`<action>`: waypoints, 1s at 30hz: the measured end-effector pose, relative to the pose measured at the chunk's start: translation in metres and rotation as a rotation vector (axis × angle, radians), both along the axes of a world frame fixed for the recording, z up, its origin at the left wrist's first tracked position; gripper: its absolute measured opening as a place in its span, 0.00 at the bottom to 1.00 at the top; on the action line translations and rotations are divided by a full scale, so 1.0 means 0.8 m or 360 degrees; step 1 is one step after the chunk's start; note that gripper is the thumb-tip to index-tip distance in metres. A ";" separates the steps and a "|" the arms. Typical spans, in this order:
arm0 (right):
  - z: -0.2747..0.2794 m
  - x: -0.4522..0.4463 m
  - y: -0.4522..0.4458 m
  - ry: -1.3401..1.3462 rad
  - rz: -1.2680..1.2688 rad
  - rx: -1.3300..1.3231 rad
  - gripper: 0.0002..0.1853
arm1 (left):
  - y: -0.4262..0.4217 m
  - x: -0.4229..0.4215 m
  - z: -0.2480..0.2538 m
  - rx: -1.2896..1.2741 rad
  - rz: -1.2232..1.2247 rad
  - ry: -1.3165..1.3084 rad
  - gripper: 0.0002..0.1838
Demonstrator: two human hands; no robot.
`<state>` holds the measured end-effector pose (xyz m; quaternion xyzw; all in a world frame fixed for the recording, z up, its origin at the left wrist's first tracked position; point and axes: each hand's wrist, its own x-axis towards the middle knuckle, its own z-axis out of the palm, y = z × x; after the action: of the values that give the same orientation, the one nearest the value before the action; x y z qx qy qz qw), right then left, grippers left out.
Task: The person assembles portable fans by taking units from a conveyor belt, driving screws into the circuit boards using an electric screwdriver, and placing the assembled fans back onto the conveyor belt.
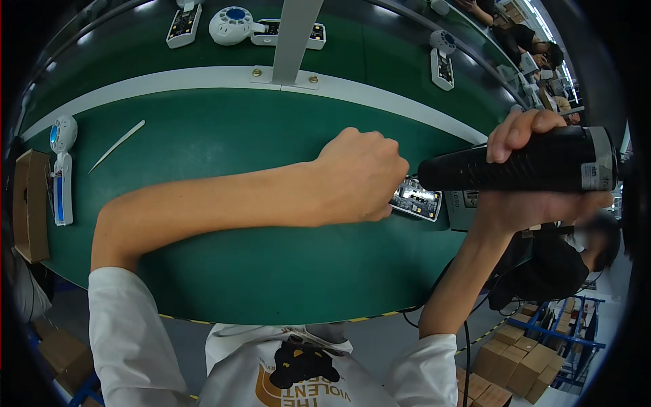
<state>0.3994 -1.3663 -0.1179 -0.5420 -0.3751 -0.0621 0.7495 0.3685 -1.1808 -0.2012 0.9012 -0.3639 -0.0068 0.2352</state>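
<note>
My right hand [522, 169] is wrapped round a black cylindrical tool [529, 166] at the right, its narrower end pointing left. Just left of that end, my left hand [363, 173] is closed, back of the hand up, beside a small white device with an exposed circuit board [419, 199]. The fingertips of my left hand are hidden, and what they grip cannot be made out. The device lies under the tool's left end, partly covered by my left hand. A grey box [462, 210] sits beneath the tool.
On the green table [203, 271] lie a white stick [116, 146] and a white device with a blue strip [62, 176], beside a cardboard box [30, 203]. A metal post [295, 41] rises at the back edge. Beyond it are several devices; other people are at right.
</note>
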 end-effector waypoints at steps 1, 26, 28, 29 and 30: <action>0.002 0.001 0.000 -0.0056 0.0075 -0.0002 0.54 | -0.001 0.000 -0.004 -0.0044 0.0009 -0.0048 0.13; -0.009 -0.005 -0.010 0.0204 -0.0121 0.0049 0.57 | -0.004 0.001 0.000 0.0032 0.0012 0.0016 0.11; -0.009 -0.007 -0.008 0.0172 -0.0223 0.0034 0.56 | -0.006 -0.002 0.005 0.0046 0.0032 0.0039 0.14; -0.003 -0.014 -0.011 0.0220 -0.0276 0.0042 0.55 | -0.006 -0.003 0.009 0.0068 0.0054 0.0055 0.18; 0.005 -0.026 -0.015 0.0254 -0.0318 0.0060 0.54 | -0.005 -0.002 0.013 0.0085 0.0079 0.0010 0.18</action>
<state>0.3788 -1.3785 -0.1141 -0.5657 -0.2570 -0.1003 0.7771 0.3666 -1.1848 -0.1910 0.9159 -0.3404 -0.0136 0.2124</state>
